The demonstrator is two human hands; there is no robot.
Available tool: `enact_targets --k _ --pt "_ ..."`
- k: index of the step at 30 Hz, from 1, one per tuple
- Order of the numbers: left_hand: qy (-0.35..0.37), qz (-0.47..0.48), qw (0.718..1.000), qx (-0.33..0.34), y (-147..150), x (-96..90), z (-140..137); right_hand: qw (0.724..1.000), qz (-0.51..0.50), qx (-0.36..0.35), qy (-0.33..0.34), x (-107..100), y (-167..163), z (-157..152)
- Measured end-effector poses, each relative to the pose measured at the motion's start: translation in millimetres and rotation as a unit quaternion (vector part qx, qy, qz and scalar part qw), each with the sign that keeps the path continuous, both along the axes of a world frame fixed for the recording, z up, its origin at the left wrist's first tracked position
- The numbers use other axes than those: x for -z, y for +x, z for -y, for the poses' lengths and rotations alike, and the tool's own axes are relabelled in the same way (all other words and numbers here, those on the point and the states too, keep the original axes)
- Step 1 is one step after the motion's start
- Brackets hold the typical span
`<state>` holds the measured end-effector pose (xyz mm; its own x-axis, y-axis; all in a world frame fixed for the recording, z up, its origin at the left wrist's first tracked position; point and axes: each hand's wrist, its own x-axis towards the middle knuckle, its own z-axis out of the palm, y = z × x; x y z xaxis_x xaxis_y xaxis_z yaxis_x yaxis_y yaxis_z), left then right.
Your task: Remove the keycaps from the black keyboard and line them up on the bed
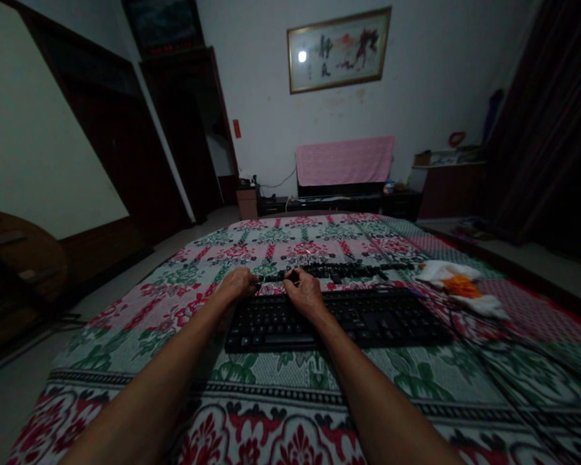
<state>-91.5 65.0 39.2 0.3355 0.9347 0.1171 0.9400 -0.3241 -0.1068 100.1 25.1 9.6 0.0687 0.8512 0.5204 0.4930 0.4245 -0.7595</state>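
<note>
A black keyboard (pixel 392 316) lies flat on the patterned bedspread, and many of its key positions look bare, without caps. Behind its far edge, loose black keycaps (pixel 339 271) form a long uneven row. My right hand (pixel 306 294) reaches over the keyboard's back edge, thumb and fingers pinching a small black keycap (pixel 294 276). Just left of it, my left hand (pixel 238 283) is closed at the left end of the row, its fingertips on another dark keycap (pixel 257 283). Dim light blurs the finest details at both sets of fingertips.
A white cloth with an orange patch (pixel 462 286) sits right of the keyboard. Black cables (pixel 494 368) trail across the bedspread (pixel 266 413) on the right. Farther off stand a low cabinet with a pink cloth (pixel 346 161) and, at left, a round wooden board (pixel 24 265).
</note>
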Motion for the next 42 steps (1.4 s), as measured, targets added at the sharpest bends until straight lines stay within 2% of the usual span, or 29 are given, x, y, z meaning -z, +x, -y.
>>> enact_targets --k 12,19,24,27,29,32,34,37,42 --pt "-0.015 -0.015 0.999 -0.024 10 -8.1 -3 1.000 0.001 -0.002 -0.001 3 0 -2" --pt "-0.042 -0.018 0.998 -0.047 12 -3.6 -10 1.000 0.000 0.003 -0.011 0 0 -1" --pt "-0.021 -0.009 0.999 -0.041 7 -6.1 -8 1.000 -0.007 -0.006 -0.002 -4 -1 1" --pt "0.006 0.002 0.999 -0.032 3 -11.3 1 0.998 -0.019 -0.052 -0.016 -7 -5 3" --pt "0.009 0.026 0.999 -0.026 -1 -11.6 11 0.991 -0.031 -0.122 -0.040 -9 -9 7" --pt "0.008 0.100 0.994 -0.039 -8 -3.4 29 0.960 -0.052 -0.260 -0.085 -11 -15 13" --pt "0.025 0.167 0.984 -0.061 -11 6.0 39 0.939 -0.047 -0.325 -0.104 -13 -17 16" --pt "0.030 0.229 0.971 -0.064 -14 18.7 48 0.929 -0.012 -0.356 -0.097 -15 -19 20" --pt "0.035 0.270 0.961 -0.044 -15 26.9 51 0.938 0.074 -0.334 -0.060 -20 -20 23"
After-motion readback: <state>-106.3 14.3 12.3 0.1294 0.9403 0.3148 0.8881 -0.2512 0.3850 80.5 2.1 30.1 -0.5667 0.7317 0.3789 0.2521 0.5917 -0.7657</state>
